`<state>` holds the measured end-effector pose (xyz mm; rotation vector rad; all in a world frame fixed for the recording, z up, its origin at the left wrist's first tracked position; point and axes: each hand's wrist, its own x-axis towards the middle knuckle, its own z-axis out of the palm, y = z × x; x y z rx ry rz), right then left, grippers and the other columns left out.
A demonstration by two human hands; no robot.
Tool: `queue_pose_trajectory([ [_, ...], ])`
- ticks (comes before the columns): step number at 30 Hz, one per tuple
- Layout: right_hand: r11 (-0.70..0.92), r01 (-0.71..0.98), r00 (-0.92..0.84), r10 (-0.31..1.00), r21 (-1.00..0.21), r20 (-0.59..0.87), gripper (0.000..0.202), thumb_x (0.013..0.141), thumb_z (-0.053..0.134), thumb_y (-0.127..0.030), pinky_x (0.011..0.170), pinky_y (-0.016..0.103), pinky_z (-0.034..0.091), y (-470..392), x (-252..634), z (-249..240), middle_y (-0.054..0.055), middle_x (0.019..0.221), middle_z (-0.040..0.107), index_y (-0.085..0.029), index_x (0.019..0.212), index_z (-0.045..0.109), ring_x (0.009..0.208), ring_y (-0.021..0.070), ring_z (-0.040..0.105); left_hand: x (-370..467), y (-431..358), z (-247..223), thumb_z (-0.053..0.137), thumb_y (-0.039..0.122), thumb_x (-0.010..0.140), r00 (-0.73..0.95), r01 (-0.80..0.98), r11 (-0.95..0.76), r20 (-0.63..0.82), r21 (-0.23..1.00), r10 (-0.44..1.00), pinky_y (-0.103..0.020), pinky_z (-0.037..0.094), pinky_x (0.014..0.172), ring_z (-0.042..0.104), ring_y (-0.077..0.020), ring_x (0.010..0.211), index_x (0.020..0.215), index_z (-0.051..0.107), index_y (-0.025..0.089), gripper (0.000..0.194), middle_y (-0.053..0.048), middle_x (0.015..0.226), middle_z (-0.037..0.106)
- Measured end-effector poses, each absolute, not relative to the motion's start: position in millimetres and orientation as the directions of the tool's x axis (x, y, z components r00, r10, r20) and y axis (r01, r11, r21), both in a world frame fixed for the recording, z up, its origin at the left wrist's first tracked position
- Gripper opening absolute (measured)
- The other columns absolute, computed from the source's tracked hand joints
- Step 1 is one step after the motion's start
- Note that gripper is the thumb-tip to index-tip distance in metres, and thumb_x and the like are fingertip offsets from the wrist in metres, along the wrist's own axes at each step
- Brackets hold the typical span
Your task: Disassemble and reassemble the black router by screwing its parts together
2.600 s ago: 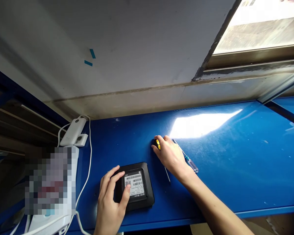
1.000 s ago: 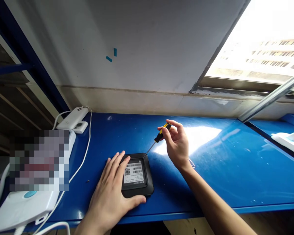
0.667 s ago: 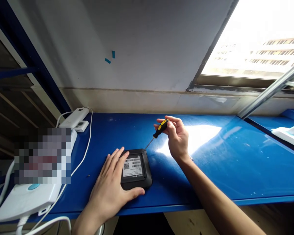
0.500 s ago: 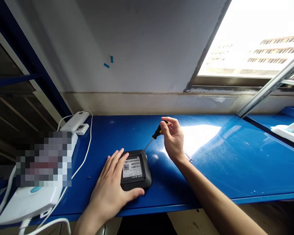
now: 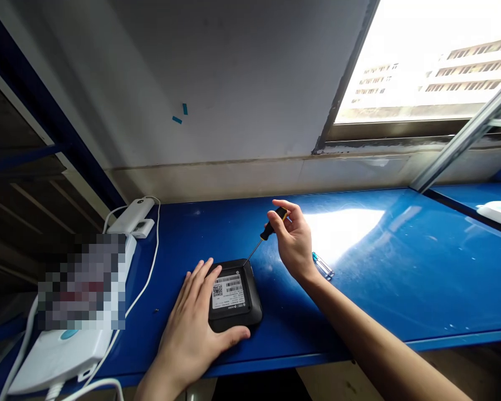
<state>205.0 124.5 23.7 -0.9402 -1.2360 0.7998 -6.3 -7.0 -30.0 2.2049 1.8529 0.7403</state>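
A flat black electronic box (image 5: 254,301) lies on the blue table, its white printed label (image 5: 227,291) facing up. My left hand (image 5: 194,323) holds it in place, with the fingers over its left side and the thumb along the near edge. My right hand (image 5: 294,239) grips a screwdriver (image 5: 268,231) by its black and yellow handle. The shaft slants down and left, and its tip meets the box near the far right corner. Whether the tip sits in a screw is too small to tell. Just beyond my right wrist lies a small clear object with a teal end (image 5: 323,266).
Along the left side of the blue table (image 5: 401,267) lie a white power strip (image 5: 62,356), a white adapter (image 5: 131,216) and a loose white cable (image 5: 152,262). A tiny dark piece (image 5: 156,310) lies left of my hand. A metal post (image 5: 455,139) rises at the right.
The view has shifted slightly, so more of the teal-ended object shows beside my right wrist. Both hands keep their holds, and the screwdriver tip stays at the same corner.
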Motion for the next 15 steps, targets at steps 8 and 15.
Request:
queue_pose_trajectory([
  [8, 0.394, -0.06, 0.137, 0.913, -0.917, 0.384, 0.046, 0.099, 0.051, -0.052, 0.071, 0.038, 0.067, 125, 204, 22, 0.009, 0.124, 0.07, -0.024, 0.134, 0.059, 0.082, 0.0186, 0.075, -7, -6, -29, 0.082, 0.058, 0.078, 0.118, 0.881, -0.215, 0.245, 0.421, 0.962, -0.067, 0.029, 0.123, 0.028, -0.0379, 0.157, 0.156, 0.038, 0.03, 0.094, -0.012, 0.169, 0.039],
  [15, 0.413, 0.007, 0.173, 0.897, -0.911, 0.408, 0.043, 0.093, 0.067, -0.053, 0.069, 0.033, 0.063, 121, 204, 22, 0.001, 0.09, 0.065, -0.025, 0.126, 0.065, 0.076, 0.0162, 0.069, -3, -8, -18, 0.078, 0.058, 0.08, 0.093, 0.881, -0.149, 0.144, 0.449, 0.985, -0.068, 0.025, 0.124, 0.023, -0.0374, 0.159, 0.156, 0.039, 0.027, 0.091, -0.012, 0.17, 0.035],
])
